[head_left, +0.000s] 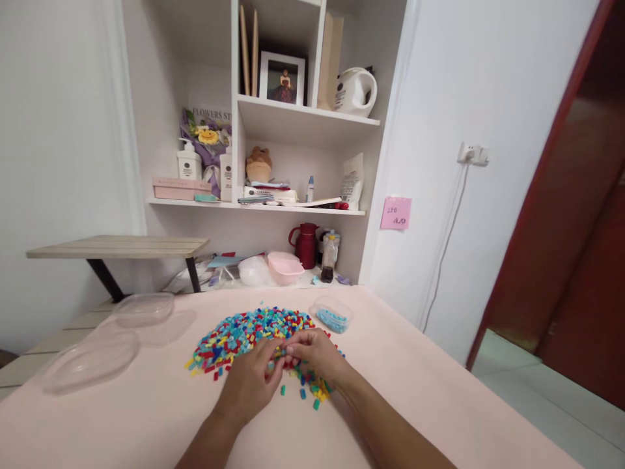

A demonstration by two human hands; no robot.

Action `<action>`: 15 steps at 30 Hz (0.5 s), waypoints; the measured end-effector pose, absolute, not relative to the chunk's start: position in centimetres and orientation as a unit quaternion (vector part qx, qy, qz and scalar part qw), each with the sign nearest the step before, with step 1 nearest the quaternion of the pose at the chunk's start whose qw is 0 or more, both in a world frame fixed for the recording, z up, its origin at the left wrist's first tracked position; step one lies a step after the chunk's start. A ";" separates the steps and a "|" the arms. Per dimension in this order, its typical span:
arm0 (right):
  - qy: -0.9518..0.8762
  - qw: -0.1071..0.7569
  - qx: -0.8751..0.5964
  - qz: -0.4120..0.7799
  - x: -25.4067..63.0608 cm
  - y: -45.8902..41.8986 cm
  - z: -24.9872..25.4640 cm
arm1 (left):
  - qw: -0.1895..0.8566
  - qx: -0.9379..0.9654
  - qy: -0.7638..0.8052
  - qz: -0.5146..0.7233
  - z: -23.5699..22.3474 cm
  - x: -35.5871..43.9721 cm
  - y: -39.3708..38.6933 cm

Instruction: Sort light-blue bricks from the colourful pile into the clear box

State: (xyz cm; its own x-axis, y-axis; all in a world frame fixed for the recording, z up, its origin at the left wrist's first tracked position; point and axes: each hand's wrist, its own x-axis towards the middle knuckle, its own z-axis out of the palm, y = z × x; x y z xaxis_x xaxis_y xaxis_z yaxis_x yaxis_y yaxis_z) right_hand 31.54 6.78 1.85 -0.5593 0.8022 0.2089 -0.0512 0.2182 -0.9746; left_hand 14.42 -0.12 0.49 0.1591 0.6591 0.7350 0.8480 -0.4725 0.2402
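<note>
A wide heap of small building bricks (254, 329) in red, blue, yellow, green and light blue lies on the pink-covered table. At its near edge my left hand (252, 378) and my right hand (319, 355) meet, their fingertips pinched together around a small blue-green brick (280, 354), mostly covered by the fingers. Loose green and blue bricks lie just below the hands, with yellow ones under my right wrist. Behind my right hand, a clear plastic tub (332, 315) contains light-blue bricks.
Clear plastic containers (144, 309) and lids (92, 361) lie on the left of the pink table (166, 404). At the back stand a pink basket (286, 267), a red jug (306, 246) and a bottle of dark liquid (329, 258). A slatted wooden shelf (117, 246) juts out at left.
</note>
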 end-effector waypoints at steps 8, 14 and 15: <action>-0.645 0.403 -0.267 0.592 31.1 7.2 1.2 | 0.110 -0.746 -0.514 -0.409 0.2 14.7 0.3; -0.642 0.412 -0.255 0.594 31.6 7.4 1.4 | 0.081 -0.718 -0.545 -0.425 0.0 14.1 0.7; -0.644 0.411 -0.251 0.595 31.7 7.3 1.4 | 0.074 -0.717 -0.545 -0.427 0.0 14.1 0.7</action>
State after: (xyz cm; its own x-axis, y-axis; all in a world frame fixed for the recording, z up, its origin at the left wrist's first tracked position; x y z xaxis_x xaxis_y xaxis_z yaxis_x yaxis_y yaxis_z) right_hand 31.66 7.35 1.39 -0.5360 0.8118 0.2317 -0.1664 0.1675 -0.9717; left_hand 14.05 0.72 0.02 0.0405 0.7192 0.6936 0.8460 -0.3940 0.3592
